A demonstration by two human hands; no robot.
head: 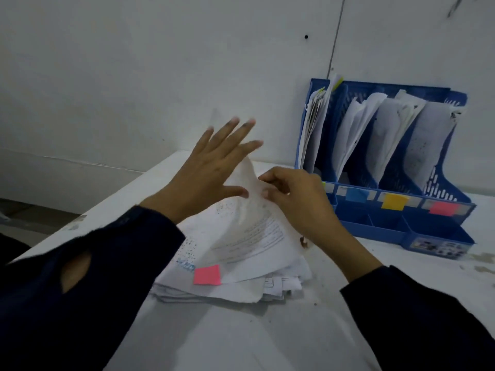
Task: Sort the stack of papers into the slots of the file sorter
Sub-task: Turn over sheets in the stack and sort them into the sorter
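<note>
Head view, top sheet: you have the far corner of the thin white printed sheet lifted off the loose, ragged stack of white papers, which lies on the white tabletop in front of you, left of the sorter.
Right hand: your right hand pinches that raised corner between thumb and fingertips; grip closed on the sheet.
Left hand: your left hand is spread wide, fingers apart, palm behind the lifted corner; only the thumb seems to touch the paper.
Tag: a square pink sticky note sits at the near edge, on this sheet or the one under it; I cannot tell which.
Step advice: confirm which sheet carries the pink note before moving. Peel only one sheet; thin paper clings, so let your left thumb hold the rest down. Support the sheet flat, or it will droop and buckle at the slot mouth.
Sorter: the blue perforated plastic file sorter stands against the wall, four slots, all holding curled white sheets.
Slot labels: blue, yellow and pink label on the front rail; the leftmost label is mostly hidden by your hand.
Judgement: a pink-tagged sheet probably goes to the rightmost slot.
Surface: tabletop matte, scuffed, with specks.
</note>
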